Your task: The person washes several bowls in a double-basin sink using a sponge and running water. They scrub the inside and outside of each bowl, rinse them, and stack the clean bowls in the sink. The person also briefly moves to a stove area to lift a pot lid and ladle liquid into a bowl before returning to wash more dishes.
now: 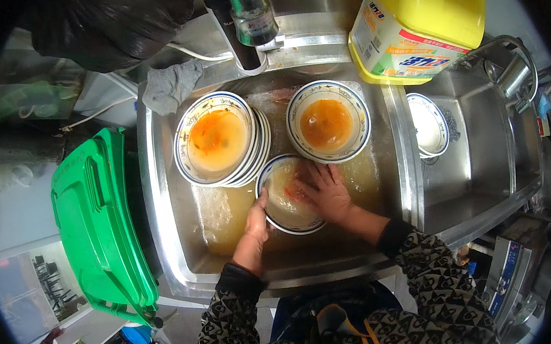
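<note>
My left hand (256,216) grips the left rim of a white bowl (277,211) with a blue-banded edge, thumb over the rim. The bowl holds cloudy liquid and sits low in a stainless steel sink. My right hand (325,190) lies over the bowl's right side, fingers spread, partly inside it. Beside its fingertips is a reddish patch (295,192); whether it is food residue or a cloth, I cannot tell. What lies under the palm is hidden. Left of it stands a stack of matching bowls (219,141), the top one holding orange, oily liquid. Beyond my right hand, another bowl (328,121) holds orange liquid.
Murky water (231,243) covers the sink's floor. A grey cloth (170,86) hangs over the sink's left corner. A yellow detergent jug (412,37) stands at the back, near a second basin (449,185) with white bowls (427,125). A green bin (101,221) is at left.
</note>
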The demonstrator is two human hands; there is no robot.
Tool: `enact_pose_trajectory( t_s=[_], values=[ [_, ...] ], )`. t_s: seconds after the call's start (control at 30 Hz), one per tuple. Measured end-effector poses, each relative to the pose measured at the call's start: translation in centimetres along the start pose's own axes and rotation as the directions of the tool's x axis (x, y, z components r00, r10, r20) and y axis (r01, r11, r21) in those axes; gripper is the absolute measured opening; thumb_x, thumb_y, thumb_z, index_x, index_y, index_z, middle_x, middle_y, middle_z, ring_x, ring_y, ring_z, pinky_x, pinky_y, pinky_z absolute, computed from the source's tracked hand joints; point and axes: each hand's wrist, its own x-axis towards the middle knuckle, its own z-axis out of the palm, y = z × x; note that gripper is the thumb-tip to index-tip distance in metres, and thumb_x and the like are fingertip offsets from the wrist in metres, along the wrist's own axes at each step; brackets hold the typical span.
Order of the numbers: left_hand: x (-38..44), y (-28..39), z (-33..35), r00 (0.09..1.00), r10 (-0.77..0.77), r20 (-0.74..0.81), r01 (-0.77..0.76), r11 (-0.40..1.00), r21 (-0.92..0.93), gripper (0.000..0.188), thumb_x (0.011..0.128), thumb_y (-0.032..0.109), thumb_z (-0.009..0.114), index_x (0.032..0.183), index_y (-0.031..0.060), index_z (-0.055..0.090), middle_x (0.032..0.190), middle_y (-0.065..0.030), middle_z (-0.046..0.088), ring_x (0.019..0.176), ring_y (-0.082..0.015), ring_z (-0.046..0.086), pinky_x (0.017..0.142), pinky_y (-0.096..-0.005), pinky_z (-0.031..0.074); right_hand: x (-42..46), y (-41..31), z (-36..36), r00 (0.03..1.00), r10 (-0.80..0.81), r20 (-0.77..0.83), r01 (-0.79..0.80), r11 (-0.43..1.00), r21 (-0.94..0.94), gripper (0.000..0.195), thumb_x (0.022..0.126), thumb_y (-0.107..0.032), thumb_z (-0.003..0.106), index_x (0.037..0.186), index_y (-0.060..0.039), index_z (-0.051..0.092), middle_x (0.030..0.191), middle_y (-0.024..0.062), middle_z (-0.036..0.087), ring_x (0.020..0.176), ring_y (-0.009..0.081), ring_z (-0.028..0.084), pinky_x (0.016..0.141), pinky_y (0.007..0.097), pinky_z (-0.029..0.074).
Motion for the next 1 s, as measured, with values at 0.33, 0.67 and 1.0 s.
enact_pose_trajectory(
  t_s=[0.33,0.67,1.0],
  values=[
    [-1.0,1.1,0.5,0.998,-0.062,0.012,0.06,0.994,0.094,0.054,0.085,0.049,0.048,0.12,0.0077,0.047,0.114,-0.0102,0.055,0.091,-0.0231,0.056,0.068,-0.0328,0.049,-0.1,-3.2,5.7,0.894,0.431,0.123,-0.414,0.899,-0.142,0.07,0.074,-0.04,0.058,0.133,-0.0132,0.033,0.135,0.0245,0.026,0.127,0.0425,0.02,0.098,0.0563,0.019],
    [0.2,0.0,-0.2,0.998,-0.003,0.061,0.007,0.998,-0.064,0.05,0.087,0.047,0.045,0.113,0.004,0.049,0.097,-0.0089,0.06,0.085,-0.0213,0.059,0.07,-0.0329,0.049,3.0,-6.6,5.8,0.959,0.25,0.131,-0.282,0.824,0.492,0.049,0.086,-0.035,0.044,0.126,-0.008,0.04,0.118,0.0149,0.05,0.111,0.0297,0.046,0.097,0.0419,0.03],
    [-0.8,0.3,0.4,0.998,-0.003,-0.065,0.009,0.996,0.093,0.052,0.087,0.047,0.046,0.119,0.0062,0.046,0.106,-0.0096,0.056,0.092,-0.018,0.056,0.061,-0.0311,0.05,1.1,-2.5,3.8,0.765,0.045,0.642,-0.304,0.904,0.299,0.041,0.085,-0.031,0.046,0.121,-0.0114,0.05,0.112,0.0179,0.054,0.102,0.0316,0.052,0.09,0.0421,0.037]
  ],
)
